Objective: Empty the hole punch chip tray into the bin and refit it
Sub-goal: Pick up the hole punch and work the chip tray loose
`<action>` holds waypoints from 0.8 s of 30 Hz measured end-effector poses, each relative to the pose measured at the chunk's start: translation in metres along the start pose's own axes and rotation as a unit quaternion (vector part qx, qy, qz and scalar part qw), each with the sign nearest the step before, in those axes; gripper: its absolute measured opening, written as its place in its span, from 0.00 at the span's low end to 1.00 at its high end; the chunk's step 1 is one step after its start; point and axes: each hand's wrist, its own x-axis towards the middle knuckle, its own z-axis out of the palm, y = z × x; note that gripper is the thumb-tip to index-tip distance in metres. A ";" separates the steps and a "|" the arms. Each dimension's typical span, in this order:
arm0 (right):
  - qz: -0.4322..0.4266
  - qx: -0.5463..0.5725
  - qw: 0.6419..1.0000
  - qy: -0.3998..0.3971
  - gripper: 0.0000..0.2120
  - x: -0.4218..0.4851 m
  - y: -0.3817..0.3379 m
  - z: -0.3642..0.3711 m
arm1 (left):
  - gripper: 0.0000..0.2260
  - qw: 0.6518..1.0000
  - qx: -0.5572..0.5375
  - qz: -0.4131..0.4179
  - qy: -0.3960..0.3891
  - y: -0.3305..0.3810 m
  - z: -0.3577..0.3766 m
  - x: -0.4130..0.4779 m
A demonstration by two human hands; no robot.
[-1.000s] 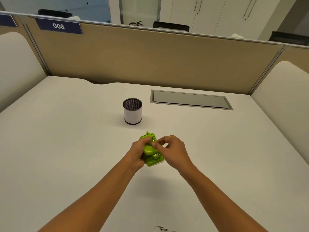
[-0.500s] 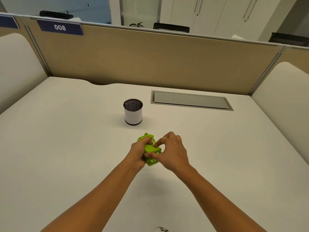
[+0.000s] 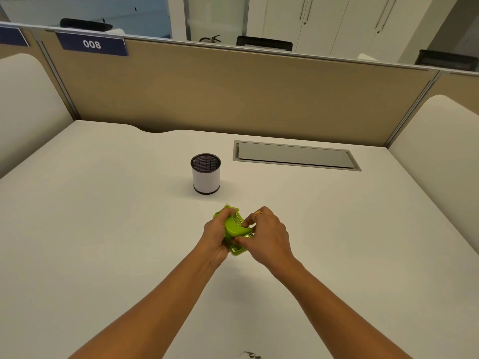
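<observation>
Since half a second ago, the right hand (image 3: 267, 237) has slid back toward the right of the frame, uncovering more of the green hole punch (image 3: 234, 229) and its pale lower edge. At frame centre, the left hand (image 3: 215, 240) wraps the punch from the left, fingers (image 3: 220, 222) curled over its top, holding it just above the white desk (image 3: 103, 229). The right hand, wearing a ring (image 3: 258, 213), pinches the punch's near right side between thumb and bent fingers. The chip tray (image 3: 237, 251) appears to be still fitted at the base, though the join is too small to make out. The mesh bin (image 3: 206, 177) stands upright above the hands in the frame, apart from them, left of a grey cable hatch (image 3: 295, 156). Done well, this step likely means bracing the body firmly with the left hand, prying the tray evenly with the right, and keeping it level until it is over the bin, lest the chips scatter.
</observation>
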 end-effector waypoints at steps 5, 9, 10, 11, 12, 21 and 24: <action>0.003 0.036 0.999 0.014 0.14 0.001 0.004 0.004 | 0.20 0.995 -0.062 -0.054 -0.049 0.004 -0.004 0.002; -0.005 0.063 0.998 0.029 0.13 -0.002 0.005 0.007 | 0.24 0.994 -0.079 -0.053 -0.055 0.004 -0.006 0.004; -0.006 0.072 0.997 0.033 0.13 -0.003 0.006 0.007 | 0.25 0.994 -0.082 -0.054 -0.057 0.005 -0.006 0.004; -0.007 0.081 0.996 0.037 0.13 -0.003 0.006 0.007 | 0.27 0.993 -0.088 -0.056 -0.061 0.005 -0.006 0.004; -0.008 0.087 0.995 0.041 0.13 -0.003 0.006 0.007 | 0.28 0.992 -0.096 -0.057 -0.065 0.006 -0.006 0.004; -0.010 0.131 0.990 0.053 0.15 0.000 0.007 0.005 | 0.27 0.987 -0.129 -0.060 -0.070 0.002 -0.005 0.008; -0.004 0.141 0.989 0.054 0.15 0.000 0.009 0.004 | 0.27 0.987 -0.128 -0.062 -0.073 0.002 -0.005 0.010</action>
